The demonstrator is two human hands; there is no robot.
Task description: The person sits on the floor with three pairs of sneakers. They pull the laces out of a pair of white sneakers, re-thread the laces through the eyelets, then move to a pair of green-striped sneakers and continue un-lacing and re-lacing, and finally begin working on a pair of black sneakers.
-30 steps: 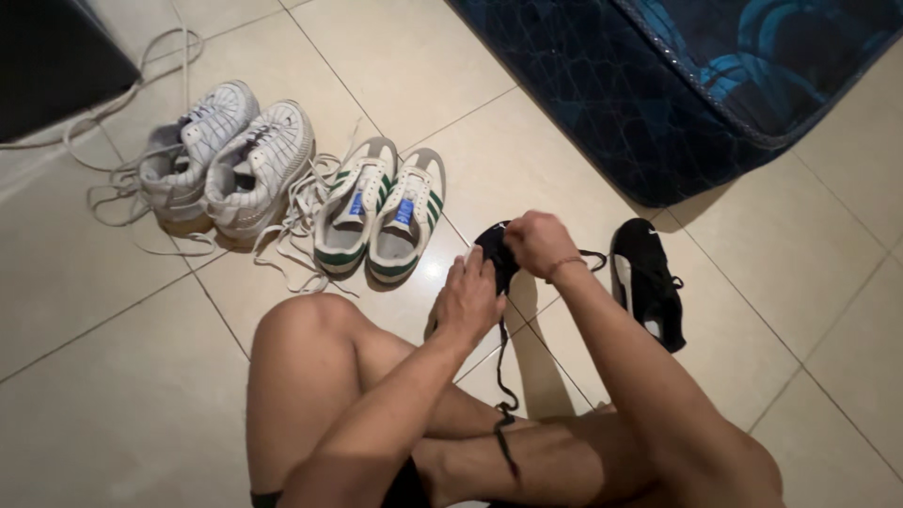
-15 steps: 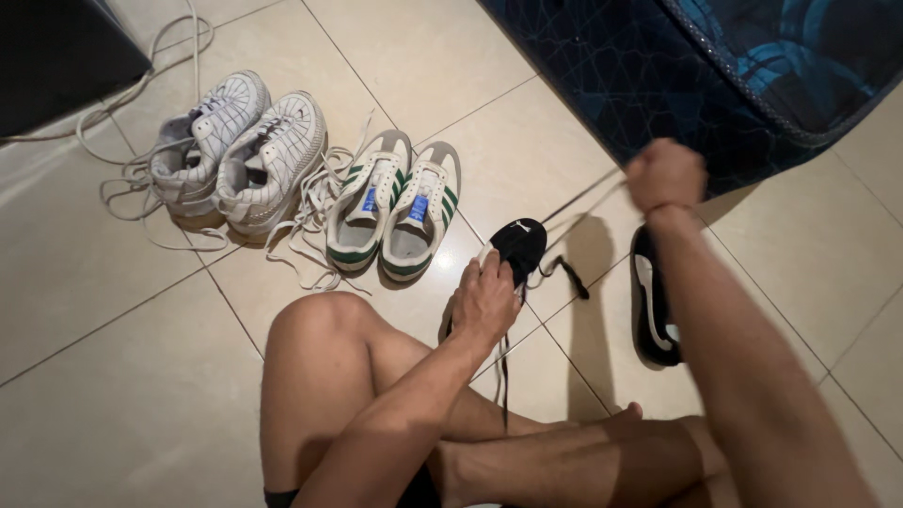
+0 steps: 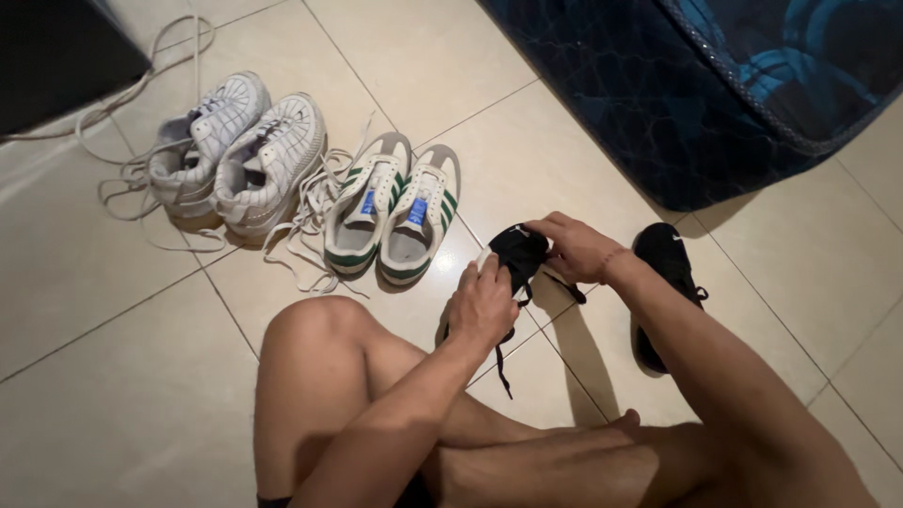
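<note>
I sit on a tiled floor with bare legs crossed. My left hand [image 3: 482,303] grips a black shoe [image 3: 517,252] from its near side. On the shoe's far side my right hand [image 3: 576,246] pinches at its top, where the lace is. A black lace [image 3: 504,362] hangs down from the shoe toward my leg. The second black shoe [image 3: 664,282] lies on the floor just right of my right forearm.
A white pair with green stripes [image 3: 390,209] stands ahead of my knee, its laces loose. A grey-white pair [image 3: 240,155] with long trailing laces is further left. A dark blue mattress [image 3: 715,85] fills the upper right, a dark object [image 3: 56,47] the upper left.
My right hand, raised high and pulling the lace half a second ago, has come back down onto the black shoe. My left hand has stayed on the shoe.
</note>
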